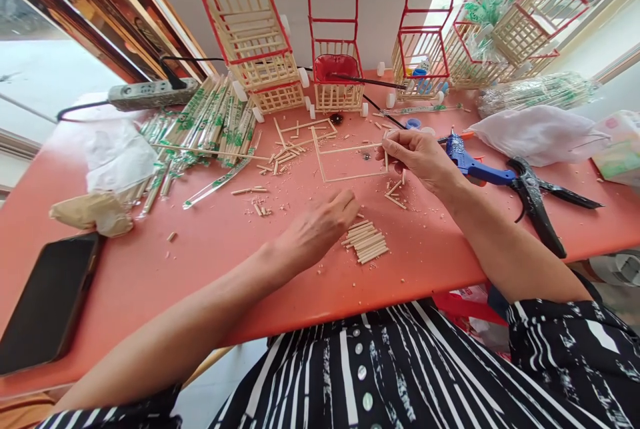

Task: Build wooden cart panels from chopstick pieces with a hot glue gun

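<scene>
My left hand rests knuckles-up on the red table, fingers curled beside a small pile of cut bamboo sticks; what its fingertips hold is hidden. My right hand pinches a short stick upright at the right corner of a thin square stick frame lying flat on the table. A few loose short sticks lie just below that hand.
Several stick-built carts with red frames stand along the far edge. Wrapped chopsticks lie left, a power strip behind them. A blue glue gun, black cutters and a phone are nearby.
</scene>
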`<state>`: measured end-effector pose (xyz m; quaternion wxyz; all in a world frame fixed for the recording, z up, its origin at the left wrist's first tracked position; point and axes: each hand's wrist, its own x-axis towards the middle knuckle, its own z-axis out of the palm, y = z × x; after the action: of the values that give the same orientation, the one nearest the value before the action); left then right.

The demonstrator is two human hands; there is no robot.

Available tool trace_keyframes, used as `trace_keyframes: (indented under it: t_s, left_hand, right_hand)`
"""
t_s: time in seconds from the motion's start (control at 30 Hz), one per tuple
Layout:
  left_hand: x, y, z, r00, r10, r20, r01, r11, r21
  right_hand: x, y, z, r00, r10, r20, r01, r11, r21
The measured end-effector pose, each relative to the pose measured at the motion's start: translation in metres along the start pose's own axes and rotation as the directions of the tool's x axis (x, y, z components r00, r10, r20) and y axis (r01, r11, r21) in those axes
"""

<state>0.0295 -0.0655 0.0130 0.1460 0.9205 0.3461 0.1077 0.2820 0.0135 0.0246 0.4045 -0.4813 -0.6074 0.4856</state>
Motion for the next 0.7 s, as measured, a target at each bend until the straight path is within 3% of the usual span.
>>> trace_keyframes:
  t_s: [0.1,0.2,0.33,0.4,0.53,0.7]
  left_hand:
    - [0.0,-0.002,0.005,0.989,-0.084,-0.122,0.057,0.977,-0.205]
    - [0.005,-0.004,0.004,0.937,-0.252,-0.24,0.081,0.829,-0.554]
    - [0.02,-0.008,-0.013,0.846,-0.516,-0.136,0.143,0.465,-0.873]
    - [0.03,-0.011,-0.021,0.822,-0.561,-0.103,0.137,0.369,-0.919]
    - [0.048,-0.02,-0.029,0.819,-0.564,-0.106,0.149,0.388,-0.909]
    - [0.064,-0.018,-0.023,0.798,-0.592,-0.114,0.188,0.423,-0.886]
  right_hand:
    - [0.001,0.006,0.001,0.999,-0.03,-0.013,0.03,0.999,-0.037]
    - [0.002,0.011,0.002,0.999,-0.034,-0.021,0.033,0.998,-0.061]
    - [-0.001,0.01,0.007,0.999,-0.039,-0.02,0.037,0.996,-0.084]
    - [-0.003,0.007,0.011,0.998,-0.061,-0.02,0.059,0.993,-0.103]
    - [-0.007,0.001,0.015,0.993,-0.111,-0.025,0.107,0.986,-0.125]
    - [-0.009,-0.004,0.017,0.989,-0.148,-0.015,0.144,0.978,-0.148]
